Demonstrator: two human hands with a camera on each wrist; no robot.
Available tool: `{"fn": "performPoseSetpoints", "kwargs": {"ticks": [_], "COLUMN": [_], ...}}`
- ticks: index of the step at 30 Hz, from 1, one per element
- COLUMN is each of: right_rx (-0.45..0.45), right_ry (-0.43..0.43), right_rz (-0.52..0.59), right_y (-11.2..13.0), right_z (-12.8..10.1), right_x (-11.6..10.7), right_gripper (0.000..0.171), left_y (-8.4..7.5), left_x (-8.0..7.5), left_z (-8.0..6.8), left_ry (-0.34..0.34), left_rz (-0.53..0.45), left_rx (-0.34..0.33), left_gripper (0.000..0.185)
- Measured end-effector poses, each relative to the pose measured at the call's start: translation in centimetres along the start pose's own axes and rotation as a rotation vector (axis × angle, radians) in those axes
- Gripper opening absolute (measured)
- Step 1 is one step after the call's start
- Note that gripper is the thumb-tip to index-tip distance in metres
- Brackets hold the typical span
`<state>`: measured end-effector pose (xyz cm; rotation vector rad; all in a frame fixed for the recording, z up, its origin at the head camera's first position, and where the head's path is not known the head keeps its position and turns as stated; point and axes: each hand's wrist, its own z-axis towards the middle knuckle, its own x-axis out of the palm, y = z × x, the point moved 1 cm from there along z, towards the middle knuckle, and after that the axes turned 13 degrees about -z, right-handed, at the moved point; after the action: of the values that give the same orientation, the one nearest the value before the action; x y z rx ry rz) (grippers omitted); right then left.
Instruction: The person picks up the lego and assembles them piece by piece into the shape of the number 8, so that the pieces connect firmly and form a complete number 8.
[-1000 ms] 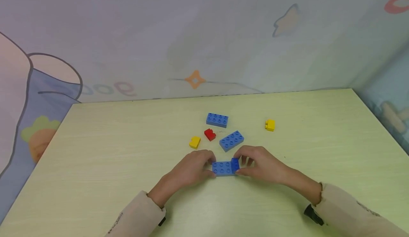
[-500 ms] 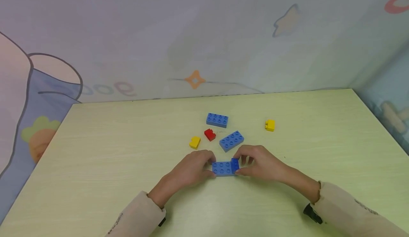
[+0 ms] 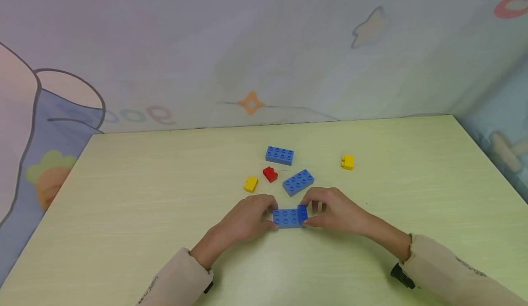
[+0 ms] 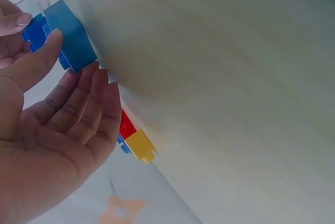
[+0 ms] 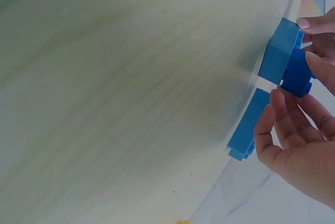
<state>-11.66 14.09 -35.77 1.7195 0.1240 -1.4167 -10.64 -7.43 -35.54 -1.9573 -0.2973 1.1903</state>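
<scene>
A light blue eight-stud toy brick point(image 3: 285, 218) lies on the table, its studs facing up. My left hand point(image 3: 251, 216) grips its left end, thumb on the near side and fingertips at the far side. On the brick's right end sits a smaller dark blue brick point(image 3: 302, 214). Thumb and fingers of my right hand point(image 3: 336, 210) pinch this small brick from its near and far sides. The right wrist view shows the dark blue brick point(image 5: 297, 75) against the studded face of the light blue brick point(image 5: 279, 51), with the thumb across it.
Beyond the hands lie two more light blue bricks, one angled point(image 3: 298, 182) and one farther back point(image 3: 279, 155). A red brick point(image 3: 270, 174) and a yellow brick point(image 3: 250, 184) are to their left. Another yellow brick point(image 3: 348, 162) lies off to the right. A printed cloth point(image 3: 185, 58) hangs behind the table.
</scene>
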Motion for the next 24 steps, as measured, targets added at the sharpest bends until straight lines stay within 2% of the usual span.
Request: {"fn": "performPoseSetpoints", "kwargs": {"ticks": [17,24], "right_rx": [0.013,0.011], "right_ry": [0.011,0.013], "right_rz": [0.023,0.014], "right_y": [-0.3,-0.3], "right_z": [-0.1,-0.1], "right_x": [0.0,0.0], "right_gripper": [0.026,0.027], "left_y": [0.2,0.8], "left_x": [-0.4,-1.8], "left_z": [-0.2,-0.3], "left_ry": [0.007,-0.065], "left_rz": [-0.013,-0.070], "left_rx": [0.028,-0.005], "left_gripper": [0.031,0.031]}}
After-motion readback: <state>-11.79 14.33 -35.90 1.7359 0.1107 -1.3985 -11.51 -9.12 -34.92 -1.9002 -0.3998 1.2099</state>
